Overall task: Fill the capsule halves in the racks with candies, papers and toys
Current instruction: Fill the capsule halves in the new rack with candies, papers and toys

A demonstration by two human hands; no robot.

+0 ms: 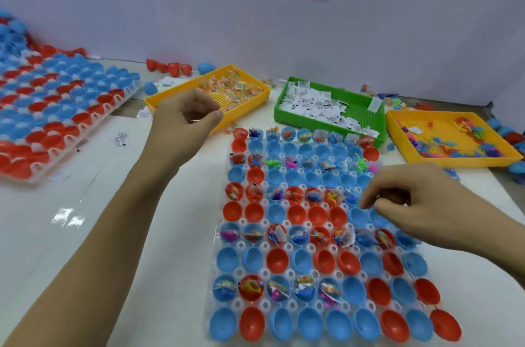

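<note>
Left hand (189, 113): fingers curled, contents unclear, just before candy tray (159, 101).
Right hand (409, 204): curled, grip unclear, over rack (284, 245).

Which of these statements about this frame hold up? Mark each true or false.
1. The green tray holds folded papers. True.
2. Every capsule half in the near rack is already filled. False: filled rows alternate with empty ones, and the nearest row is empty.
3. The left hand is over the near end of the candy tray. True.
4. The toy tray is left of the green tray. False: it sits to the right.
5. The right hand hovers over the far rack. False: it is over the near rack's right side.
</note>
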